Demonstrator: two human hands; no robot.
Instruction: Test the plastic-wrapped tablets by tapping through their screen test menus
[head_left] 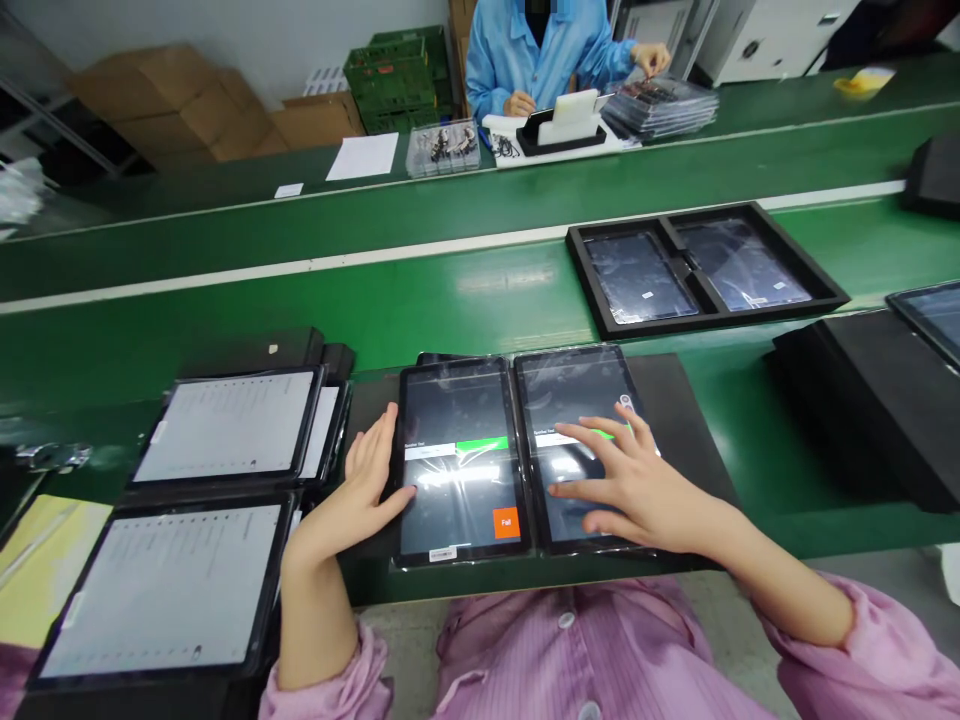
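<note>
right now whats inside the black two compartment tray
The black tray holds a dark left tablet and a dark right tablet, each in its own compartment. Whatever lies beneath them is covered and can't be seen.

Green Work Surfaces Cross a Pale-Walled Room

A glossy green work surface (405, 300) spans the room, with a pale strip (315, 264) running lengthwise along it and a soft patch of light reflecting off its middle. Beyond stands a second green counter (232, 170). Behind that, cardboard boxes (172, 95) are piled against a plain, greyish wall (262, 35), with stacked green plastic crates (394, 80) to their right. A metal frame (56, 110) slants at the far left; a white cabinet (780, 35) stands at the upper right. Grey floor (412, 645) shows below the near edge.
</note>
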